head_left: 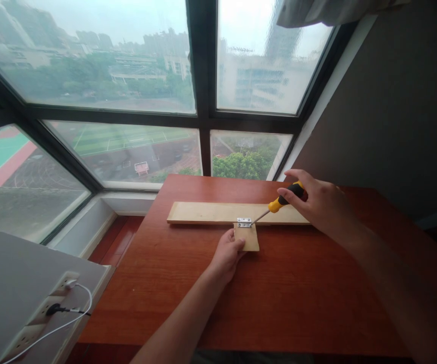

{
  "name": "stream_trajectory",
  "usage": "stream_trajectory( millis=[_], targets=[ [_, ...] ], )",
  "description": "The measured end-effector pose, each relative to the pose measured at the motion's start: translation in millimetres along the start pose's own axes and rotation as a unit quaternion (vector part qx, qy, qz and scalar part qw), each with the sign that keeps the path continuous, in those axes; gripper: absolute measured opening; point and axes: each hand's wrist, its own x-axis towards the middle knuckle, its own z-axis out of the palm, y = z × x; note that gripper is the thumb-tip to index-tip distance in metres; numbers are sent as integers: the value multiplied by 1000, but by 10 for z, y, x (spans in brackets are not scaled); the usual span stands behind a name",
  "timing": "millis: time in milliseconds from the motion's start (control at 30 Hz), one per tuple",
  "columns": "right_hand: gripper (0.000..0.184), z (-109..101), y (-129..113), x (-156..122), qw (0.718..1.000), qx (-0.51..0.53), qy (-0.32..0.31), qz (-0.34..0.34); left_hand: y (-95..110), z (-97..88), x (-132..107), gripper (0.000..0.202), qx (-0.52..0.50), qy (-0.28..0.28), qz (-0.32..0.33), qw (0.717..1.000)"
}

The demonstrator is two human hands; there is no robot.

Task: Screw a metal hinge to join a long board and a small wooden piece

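My right hand (312, 199) is closed around the yellow and black handle of a screwdriver (275, 205). Its shaft slants down to the left, and the tip meets the lower right part of a small silver hinge (244, 222). The hinge joins a long pale wooden board (203, 212) to a small wooden piece (249, 241) in front of it. My left hand (229, 253) grips that small piece at its left edge, thumb on top and fingers partly hidden underneath. Whether a screw sits under the tip is too small to tell.
The boards lie on a reddish-brown wooden table (146, 293). Large windows with a dark frame (203, 119) rise behind it. At the lower left, a low wall holds power sockets (47, 309) with a white cable (89, 296). A dark wall (385, 111) stands to the right.
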Motion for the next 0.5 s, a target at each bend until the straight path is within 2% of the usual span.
stream_trajectory(
  millis=[67,200,267,500],
  targets=[
    [45,-3,-2,-1,1000,7,-2,1,2,3,-1,29,2,1,0,1000],
    [40,-68,0,14,992,113,-45,-28,1,1,-1,30,-1,-1,2,1000],
    [38,-87,1,24,989,132,-60,-25,-1,-1,0,30,0,-1,2,1000],
    [44,-2,17,36,1000,-2,-9,14,12,16,-10,28,-1,2,0,1000]
  ],
)
